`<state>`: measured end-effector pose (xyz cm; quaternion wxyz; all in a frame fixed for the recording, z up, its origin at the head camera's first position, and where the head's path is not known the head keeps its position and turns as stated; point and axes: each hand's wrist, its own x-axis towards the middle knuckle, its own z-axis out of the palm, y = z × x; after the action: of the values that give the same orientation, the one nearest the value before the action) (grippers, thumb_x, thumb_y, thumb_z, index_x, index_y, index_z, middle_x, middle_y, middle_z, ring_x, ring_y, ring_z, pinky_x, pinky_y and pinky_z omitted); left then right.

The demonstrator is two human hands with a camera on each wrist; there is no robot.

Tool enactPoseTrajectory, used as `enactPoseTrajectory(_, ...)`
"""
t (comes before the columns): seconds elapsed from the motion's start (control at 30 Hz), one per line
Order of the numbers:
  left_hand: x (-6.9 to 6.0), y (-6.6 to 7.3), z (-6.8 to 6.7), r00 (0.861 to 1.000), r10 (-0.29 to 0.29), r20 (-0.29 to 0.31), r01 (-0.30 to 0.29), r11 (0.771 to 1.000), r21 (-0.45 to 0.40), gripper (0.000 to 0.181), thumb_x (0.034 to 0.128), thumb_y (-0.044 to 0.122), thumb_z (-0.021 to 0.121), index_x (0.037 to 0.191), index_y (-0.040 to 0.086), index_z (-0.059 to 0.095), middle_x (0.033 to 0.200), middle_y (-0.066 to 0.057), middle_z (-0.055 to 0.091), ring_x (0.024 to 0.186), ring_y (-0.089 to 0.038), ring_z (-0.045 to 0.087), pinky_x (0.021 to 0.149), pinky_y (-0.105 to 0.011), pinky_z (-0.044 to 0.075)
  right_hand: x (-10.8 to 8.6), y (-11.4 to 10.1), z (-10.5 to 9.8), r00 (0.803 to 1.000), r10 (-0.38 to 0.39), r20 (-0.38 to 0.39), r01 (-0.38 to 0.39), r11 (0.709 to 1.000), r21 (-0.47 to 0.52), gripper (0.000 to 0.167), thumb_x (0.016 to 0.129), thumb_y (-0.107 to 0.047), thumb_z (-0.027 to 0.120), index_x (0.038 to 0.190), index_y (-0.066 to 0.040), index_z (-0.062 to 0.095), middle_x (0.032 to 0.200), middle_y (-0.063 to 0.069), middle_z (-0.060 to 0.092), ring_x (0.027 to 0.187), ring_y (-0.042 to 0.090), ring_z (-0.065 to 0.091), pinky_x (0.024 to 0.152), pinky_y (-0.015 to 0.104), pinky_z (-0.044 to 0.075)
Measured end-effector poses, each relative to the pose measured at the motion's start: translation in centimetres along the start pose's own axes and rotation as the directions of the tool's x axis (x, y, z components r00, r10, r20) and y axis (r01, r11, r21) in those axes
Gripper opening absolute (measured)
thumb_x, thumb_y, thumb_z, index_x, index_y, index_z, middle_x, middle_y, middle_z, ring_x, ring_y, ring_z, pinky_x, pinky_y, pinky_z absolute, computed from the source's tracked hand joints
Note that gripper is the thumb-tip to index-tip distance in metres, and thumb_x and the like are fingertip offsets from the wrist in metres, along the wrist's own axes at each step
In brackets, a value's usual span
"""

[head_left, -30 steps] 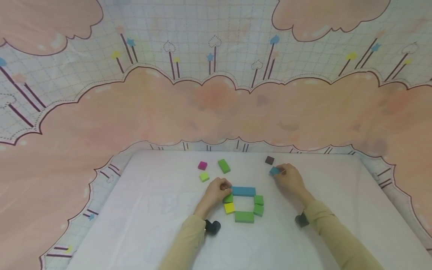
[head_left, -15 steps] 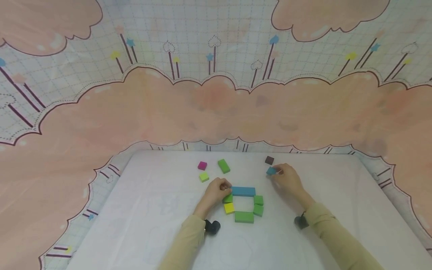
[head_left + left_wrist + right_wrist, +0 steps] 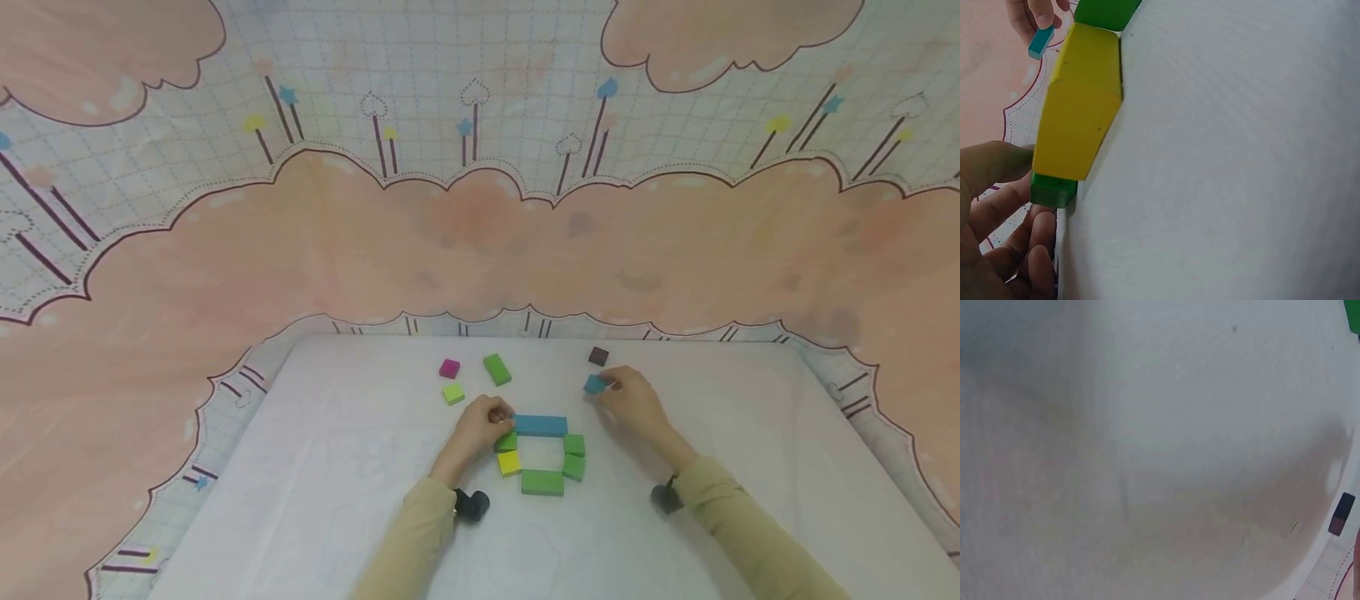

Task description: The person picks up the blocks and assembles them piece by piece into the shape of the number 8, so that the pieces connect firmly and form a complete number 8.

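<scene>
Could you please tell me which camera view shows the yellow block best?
The left wrist view: the yellow block appears there large, close and with its faces distinct. The head view shows it only small, touching or nearly touching a green block near the left hand. The right wrist view does not show it.

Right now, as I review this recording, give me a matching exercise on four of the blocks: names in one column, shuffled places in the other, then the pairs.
Things
1. small blue block
2. long blue block
3. yellow block
4. magenta block

Places
A. just beyond the lime block
B. lowest of the four in the head view
C. pinched in the right hand
D. straight beyond the nearest green block, across a gap

Pairs: 1-C, 2-D, 3-B, 4-A
</scene>
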<state>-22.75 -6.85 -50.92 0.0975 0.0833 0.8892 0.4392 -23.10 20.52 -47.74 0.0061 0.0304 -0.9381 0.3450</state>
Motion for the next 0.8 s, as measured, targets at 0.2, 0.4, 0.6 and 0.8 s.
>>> enactPoseTrajectory(0.2,-0.2,-0.3,0.1,1.000,0.018,-0.001,-0.018,1.000,0.001,0.016,0.0876,0.017,0.067,0.102,0.009,0.068,0.090,-0.005,0.055,0.082,-0.016,0.048,0.071,-0.025,0.042,-0.4,-0.7,0.5,1.000,-0.003,0.014,0.003,1.000,0.012,0.035,0.089,-0.014,0.059,0.122,-0.001,0.059,0.116,0.018,0.061,0.106,0.032,0.055,0.087,0.046,0.049)
enactPoseTrajectory(0.4,-0.3,-0.4,0.1,1.000,0.011,0.003,-0.011,1.000,-0.007,0.016,0.0878,0.017,0.067,0.102,0.009,0.068,0.091,-0.005,0.055,0.082,-0.016,0.048,0.071,-0.025,0.042,-0.8,-1.1,1.0,0.999,0.004,0.032,-0.005,1.000,0.019,0.034,0.090,-0.014,0.059,0.122,-0.003,0.059,0.116,0.015,0.061,0.106,0.030,0.055,0.086,0.044,0.050)
enactPoseTrajectory(0.6,-0.3,-0.2,0.0,1.000,0.020,0.002,-0.020,1.000,-0.008,0.015,0.0881,0.017,0.067,0.101,0.010,0.068,0.091,-0.004,0.055,0.082,-0.016,0.049,0.071,-0.025,0.042,-0.8,-1.1,1.2,0.998,-0.055,0.034,0.054,0.998,0.015,0.034,0.088,-0.013,0.061,0.121,-0.004,0.060,0.113,0.014,0.062,0.105,0.029,0.056,0.086,0.043,0.051)
enactPoseTrajectory(0.8,-0.4,0.0,-0.2,1.000,0.030,0.003,-0.030,1.000,-0.004,0.016,0.0879,0.016,0.067,0.102,0.009,0.068,0.090,-0.005,0.055,0.082,-0.016,0.049,0.071,-0.025,0.042,-0.9,-1.4,1.2,0.993,-0.094,0.064,0.094,0.996,0.008,0.034,0.088,-0.013,0.060,0.120,-0.003,0.060,0.115,0.015,0.061,0.106,0.030,0.056,0.089,0.046,0.050)
